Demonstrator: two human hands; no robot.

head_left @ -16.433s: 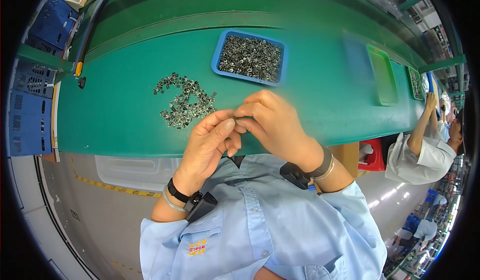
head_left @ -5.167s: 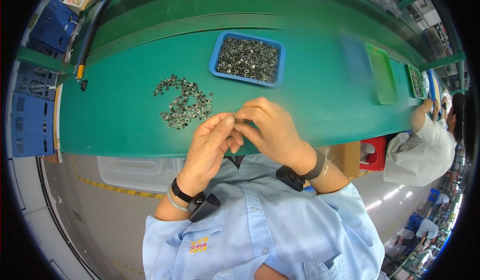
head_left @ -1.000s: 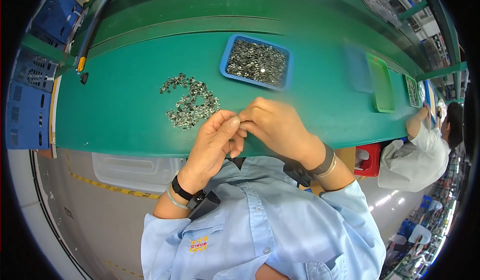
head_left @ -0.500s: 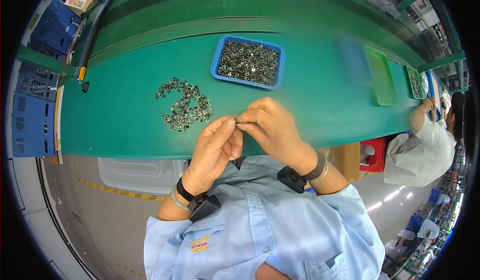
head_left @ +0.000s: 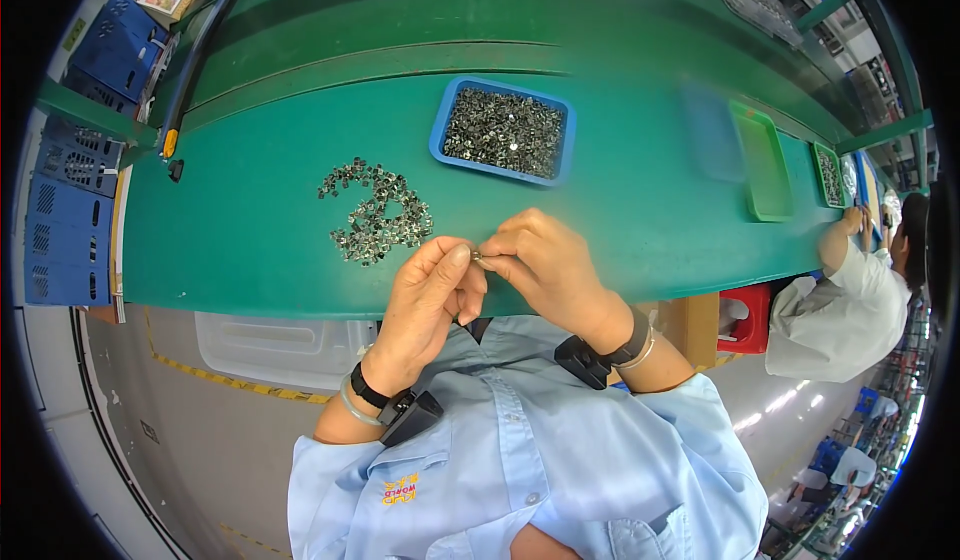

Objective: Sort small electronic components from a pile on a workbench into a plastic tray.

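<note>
My left hand (head_left: 432,295) and my right hand (head_left: 545,265) meet fingertip to fingertip over the near edge of the green table (head_left: 250,250). Between them they pinch one small metal part (head_left: 477,256), mostly hidden by the fingers. Just left of and beyond my left hand lies a loose pile of small metal parts (head_left: 375,212) on the table. Farther back stands a blue tray (head_left: 503,130) filled with the same kind of parts.
A green tray (head_left: 760,160) sits at the right, with another tray of parts (head_left: 832,173) beyond it. A person in white (head_left: 850,300) works at the table's right end. Blue crates (head_left: 65,210) stand on the left. A dark bar (head_left: 195,55) lies at the table's far left.
My hands have stayed together at the near edge with only slight finger shifts. The pile and the trays lie as before.
</note>
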